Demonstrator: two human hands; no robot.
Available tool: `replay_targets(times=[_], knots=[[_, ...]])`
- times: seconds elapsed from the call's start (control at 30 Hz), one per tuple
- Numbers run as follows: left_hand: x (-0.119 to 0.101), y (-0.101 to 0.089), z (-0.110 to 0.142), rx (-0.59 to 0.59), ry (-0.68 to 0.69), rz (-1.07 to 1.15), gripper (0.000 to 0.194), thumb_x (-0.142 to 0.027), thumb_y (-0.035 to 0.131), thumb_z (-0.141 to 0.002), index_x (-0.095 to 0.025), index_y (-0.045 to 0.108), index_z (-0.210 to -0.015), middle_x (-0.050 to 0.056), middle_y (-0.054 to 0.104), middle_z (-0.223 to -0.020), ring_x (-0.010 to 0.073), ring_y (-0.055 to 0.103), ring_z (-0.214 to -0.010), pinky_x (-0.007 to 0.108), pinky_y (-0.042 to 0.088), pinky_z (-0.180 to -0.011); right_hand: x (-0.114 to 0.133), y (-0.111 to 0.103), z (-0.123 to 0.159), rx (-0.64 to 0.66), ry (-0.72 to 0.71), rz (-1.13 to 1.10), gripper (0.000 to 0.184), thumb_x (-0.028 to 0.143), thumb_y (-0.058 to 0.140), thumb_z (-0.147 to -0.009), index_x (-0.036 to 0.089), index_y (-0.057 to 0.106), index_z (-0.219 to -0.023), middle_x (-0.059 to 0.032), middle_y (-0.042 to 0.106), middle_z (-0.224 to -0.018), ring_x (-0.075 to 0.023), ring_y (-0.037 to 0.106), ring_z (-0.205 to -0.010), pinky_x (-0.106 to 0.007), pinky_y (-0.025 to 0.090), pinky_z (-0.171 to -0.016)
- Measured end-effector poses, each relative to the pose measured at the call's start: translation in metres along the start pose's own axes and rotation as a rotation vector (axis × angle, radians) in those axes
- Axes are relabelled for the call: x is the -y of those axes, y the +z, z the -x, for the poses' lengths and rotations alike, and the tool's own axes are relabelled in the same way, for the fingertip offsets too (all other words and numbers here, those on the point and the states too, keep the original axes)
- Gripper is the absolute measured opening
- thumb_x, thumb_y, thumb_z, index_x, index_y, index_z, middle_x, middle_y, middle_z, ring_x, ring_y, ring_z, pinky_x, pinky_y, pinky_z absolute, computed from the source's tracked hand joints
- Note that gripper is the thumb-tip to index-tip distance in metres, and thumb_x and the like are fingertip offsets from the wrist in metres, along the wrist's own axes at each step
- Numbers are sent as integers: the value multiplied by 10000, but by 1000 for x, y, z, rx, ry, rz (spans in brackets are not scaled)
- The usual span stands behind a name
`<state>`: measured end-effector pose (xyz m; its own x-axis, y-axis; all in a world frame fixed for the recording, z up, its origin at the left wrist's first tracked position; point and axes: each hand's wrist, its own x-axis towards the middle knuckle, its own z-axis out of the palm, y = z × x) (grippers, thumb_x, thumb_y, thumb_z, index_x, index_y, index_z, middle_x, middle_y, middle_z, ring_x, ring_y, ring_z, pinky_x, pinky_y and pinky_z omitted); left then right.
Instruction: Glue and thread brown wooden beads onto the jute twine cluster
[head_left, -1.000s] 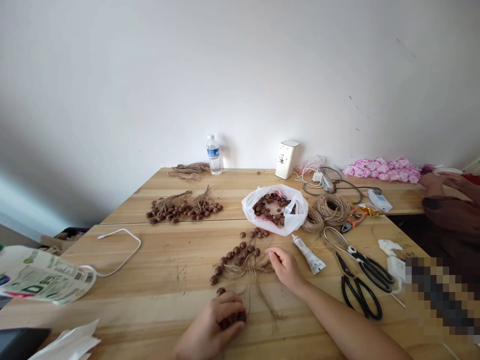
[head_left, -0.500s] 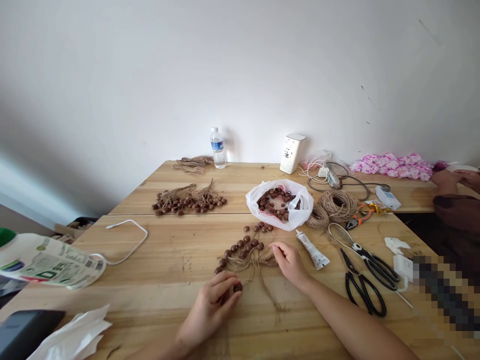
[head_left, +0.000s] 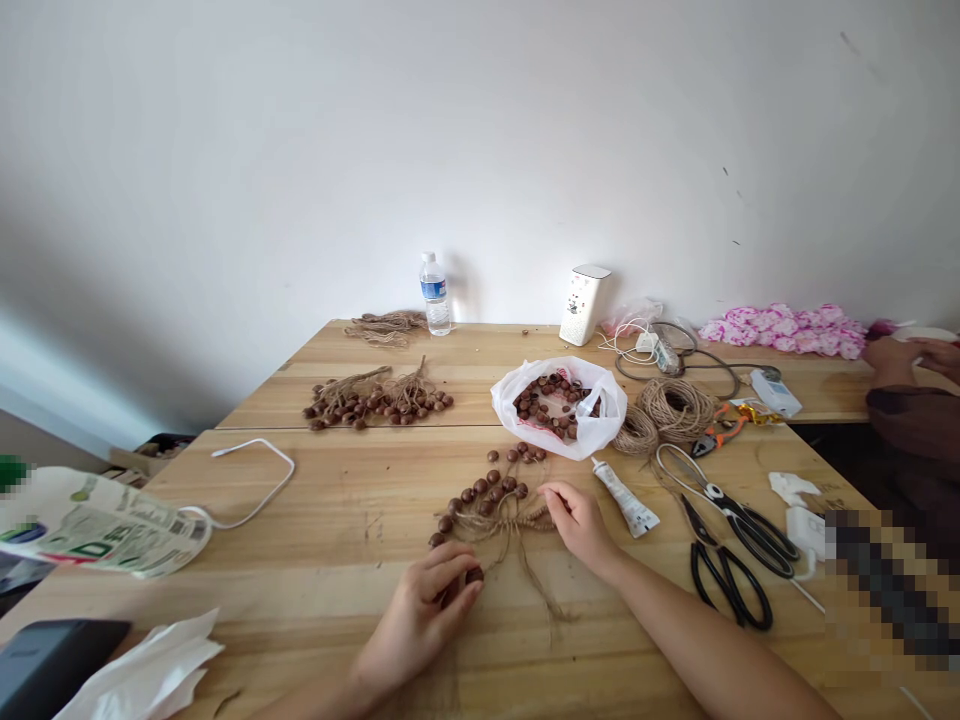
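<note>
Loosely curled, left hand around brown nuts, right hand pinching twine, forearms converging.

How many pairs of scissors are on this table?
2 in view, both toward the right: black scissors, and just beyond them, scissors with a white pivot. More could be hidden in the pixelated area at lower right.

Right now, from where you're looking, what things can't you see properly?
- Head view: how many brown balls the left hand has; its fingers cover them.
- Head view: whether the right hand pinches the twine; the hand hides that end.
- Head view: the small print on the tube; too tiny.
- Head view: the whole dark thing; the left edge cuts it off.
</note>
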<state>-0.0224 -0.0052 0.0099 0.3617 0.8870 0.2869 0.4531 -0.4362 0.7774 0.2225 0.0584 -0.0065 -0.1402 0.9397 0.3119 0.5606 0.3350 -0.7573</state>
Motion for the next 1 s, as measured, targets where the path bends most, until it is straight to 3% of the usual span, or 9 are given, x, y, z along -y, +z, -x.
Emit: replay_targets(times=[0.6, 0.8, 1.0], knots=[[-1, 0, 0, 37, 32, -66, 170, -229, 527, -852, -190, 670, -934, 87, 679, -972, 182, 645, -858, 257, 524, -762, 2, -1, 0, 5, 5, 9, 269, 284, 415, -911, 180, 663, -918, -38, 664, -709, -177, 620, -661, -247, 471, -612], [1, 3, 3, -8, 106, -169, 373, -201, 541, -839, -190, 517, -1211, 66, 687, -902, 139, 613, -649, 250, 525, -634, 1, 0, 0, 3, -1, 9, 272, 281, 415, -909, 181, 667, -923, -42, 679, -736, -174, 624, -662, -243, 475, -603], [0, 2, 1, 10, 132, -189, 186, -181, 531, -832, -203, 615, -997, 80, 672, -958, 180, 639, -826, 277, 534, -719, 2, 0, 0, -6, -6, 11, 248, 267, 434, -906, 184, 667, -915, -47, 698, -803, -169, 630, -667, -236, 476, -598]])
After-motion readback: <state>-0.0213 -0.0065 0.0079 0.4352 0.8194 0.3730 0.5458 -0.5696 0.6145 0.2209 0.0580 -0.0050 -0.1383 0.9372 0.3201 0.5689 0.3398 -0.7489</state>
